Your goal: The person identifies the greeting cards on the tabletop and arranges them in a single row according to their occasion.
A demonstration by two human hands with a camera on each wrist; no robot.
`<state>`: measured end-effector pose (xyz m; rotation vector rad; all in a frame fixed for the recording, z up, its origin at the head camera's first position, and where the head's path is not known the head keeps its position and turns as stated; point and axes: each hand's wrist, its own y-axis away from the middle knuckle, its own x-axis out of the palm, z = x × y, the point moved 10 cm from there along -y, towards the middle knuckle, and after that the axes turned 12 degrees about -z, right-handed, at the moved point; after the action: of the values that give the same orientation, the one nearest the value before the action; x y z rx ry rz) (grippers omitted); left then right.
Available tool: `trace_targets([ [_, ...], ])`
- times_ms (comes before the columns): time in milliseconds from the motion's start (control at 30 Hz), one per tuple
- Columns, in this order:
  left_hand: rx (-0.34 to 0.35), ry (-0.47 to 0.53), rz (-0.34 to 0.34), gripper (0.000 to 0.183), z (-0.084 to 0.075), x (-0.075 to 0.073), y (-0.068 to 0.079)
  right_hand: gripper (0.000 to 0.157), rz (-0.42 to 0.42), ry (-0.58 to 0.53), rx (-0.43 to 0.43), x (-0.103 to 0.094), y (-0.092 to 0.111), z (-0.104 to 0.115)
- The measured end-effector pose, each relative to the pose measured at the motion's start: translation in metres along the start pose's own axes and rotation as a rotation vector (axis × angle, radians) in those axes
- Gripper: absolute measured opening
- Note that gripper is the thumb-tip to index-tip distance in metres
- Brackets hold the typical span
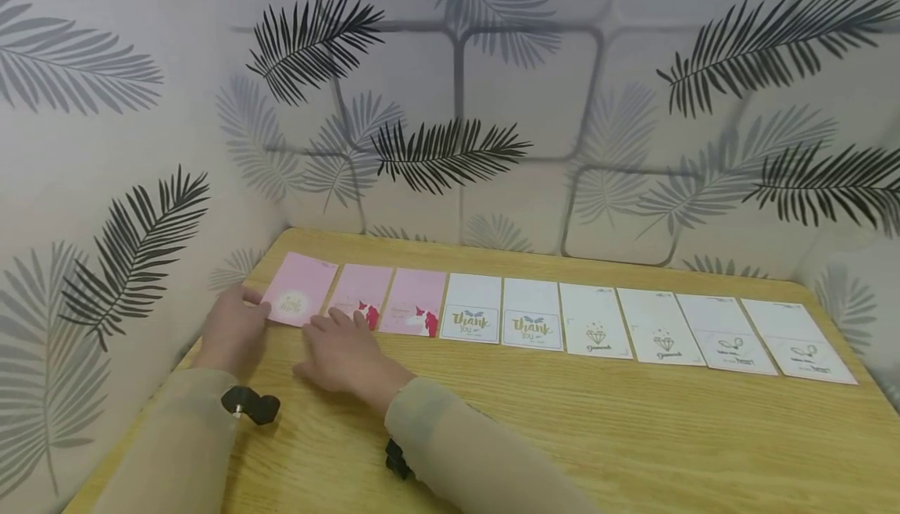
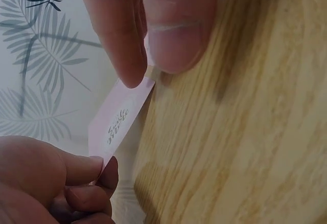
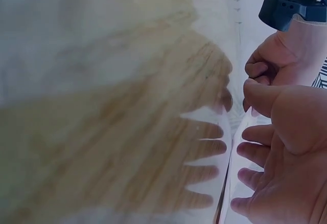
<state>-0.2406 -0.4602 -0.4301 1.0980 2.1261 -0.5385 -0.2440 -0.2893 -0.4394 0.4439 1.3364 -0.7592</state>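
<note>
At the left end of a row, a pink card (image 1: 302, 283) bears a pale round patch with gold lettering. My left hand (image 1: 232, 329) pinches its lower left corner between thumb and finger, as the left wrist view shows of the card (image 2: 117, 116) and hand (image 2: 61, 183). By the card's lower right corner is my right hand (image 1: 348, 354), palm down. In the right wrist view the right hand (image 3: 291, 147) has its fingers spread and fairly straight, with nothing gripped. It partly covers a second pink card (image 1: 362, 289), which has a red figure printed on it.
Rightward the row continues with another pink card (image 1: 415, 301), then several white cards: thank-you cards (image 1: 471, 295), diamond cards (image 1: 594, 307) and heart cards (image 1: 727, 323). They lie on a wooden table (image 1: 633, 436) against a leaf-patterned wall (image 1: 520, 186).
</note>
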Motion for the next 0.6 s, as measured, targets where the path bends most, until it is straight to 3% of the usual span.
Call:
trace_targets([
  [333, 0.053, -0.122, -0.072, 0.034, 0.009, 0.006, -0.015, 0.068, 0.03, 0.033, -0.032, 0.006, -0.003, 0.005],
  [600, 0.066, -0.214, -0.052, 0.037, 0.006, 0.009, -0.012, 0.07, 0.049, 0.025, -0.023, 0.008, -0.004, 0.004],
])
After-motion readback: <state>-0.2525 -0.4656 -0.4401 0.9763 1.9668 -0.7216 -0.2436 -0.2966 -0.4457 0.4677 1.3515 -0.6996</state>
